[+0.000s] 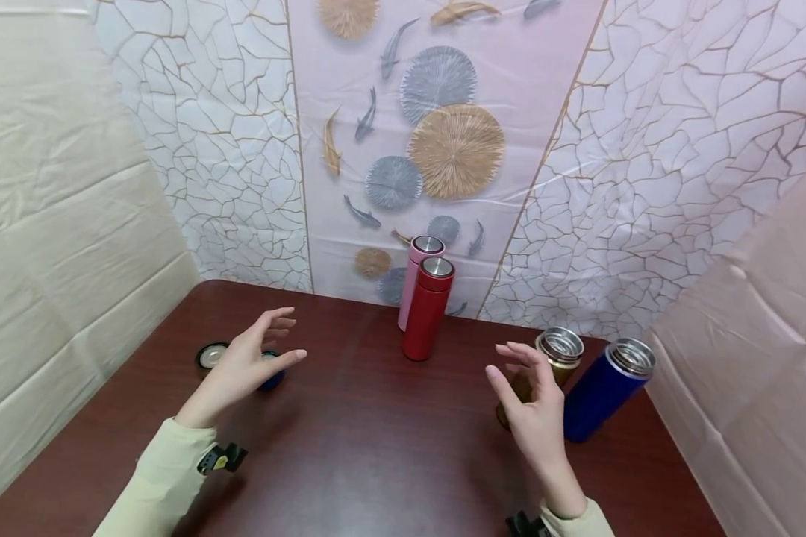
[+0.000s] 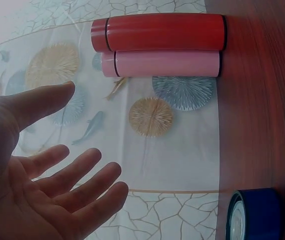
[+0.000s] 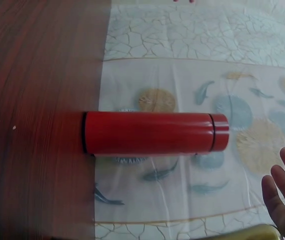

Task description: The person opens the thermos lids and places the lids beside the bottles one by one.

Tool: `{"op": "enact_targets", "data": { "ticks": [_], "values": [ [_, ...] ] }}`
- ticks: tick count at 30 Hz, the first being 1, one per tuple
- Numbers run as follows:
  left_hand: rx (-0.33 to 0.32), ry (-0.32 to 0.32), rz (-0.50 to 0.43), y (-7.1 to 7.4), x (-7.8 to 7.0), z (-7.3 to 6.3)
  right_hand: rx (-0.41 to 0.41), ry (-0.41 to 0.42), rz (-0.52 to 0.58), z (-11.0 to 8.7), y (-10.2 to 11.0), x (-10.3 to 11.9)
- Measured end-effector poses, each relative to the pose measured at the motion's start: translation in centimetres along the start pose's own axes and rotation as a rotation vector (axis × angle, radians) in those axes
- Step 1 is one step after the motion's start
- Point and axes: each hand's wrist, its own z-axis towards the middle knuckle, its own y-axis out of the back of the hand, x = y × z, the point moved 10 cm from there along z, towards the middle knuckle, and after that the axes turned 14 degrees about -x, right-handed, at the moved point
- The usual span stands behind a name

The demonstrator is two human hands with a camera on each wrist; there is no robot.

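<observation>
My left hand (image 1: 242,365) hovers over the left of the table, fingers spread and holding nothing. Beneath it are a blue bottle cap (image 1: 272,380), partly hidden, and a dark cap (image 1: 211,356) with its pale inside facing up. On the right, my right hand (image 1: 537,418) is also raised, thumb apart from loosely bent fingers, nothing in its grasp. It partly covers a gold thermos bottle (image 1: 560,362) without its cap. Beside that stands a capless blue thermos bottle (image 1: 601,395). A capped red thermos bottle (image 1: 427,317) is upright at the back, in front of a capped pink one (image 1: 410,287).
The dark red wooden table (image 1: 349,447) meets a patterned cloth backdrop (image 1: 228,149) behind the bottles. Pale cloth hangs along the left side (image 1: 54,261) and the right side (image 1: 766,321).
</observation>
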Motion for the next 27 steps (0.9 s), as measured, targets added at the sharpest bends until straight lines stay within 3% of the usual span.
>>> {"op": "enact_targets", "data": {
  "ticks": [8, 13, 17, 22, 27],
  "values": [
    [-0.003, 0.0, -0.003, 0.2, -0.1, 0.0, -0.013, -0.029, -0.072, 2.3, -4.2, -0.3],
    [-0.004, -0.038, -0.025, -0.5, -0.4, -0.2, -0.032, -0.164, -0.094, 3.4, -6.2, -5.3],
    [0.001, -0.045, -0.031, -1.2, -0.6, -0.3, 0.02, -0.276, -0.11, 3.6, -8.5, -9.4],
    [0.014, -0.048, -0.027, -1.6, -1.0, -0.7, 0.095, -0.379, -0.122, 3.4, -11.3, -12.4],
    [0.023, -0.062, -0.007, -1.6, -1.3, -0.9, 0.154, -0.443, -0.043, 3.4, -14.5, -14.6]
  ]
}}
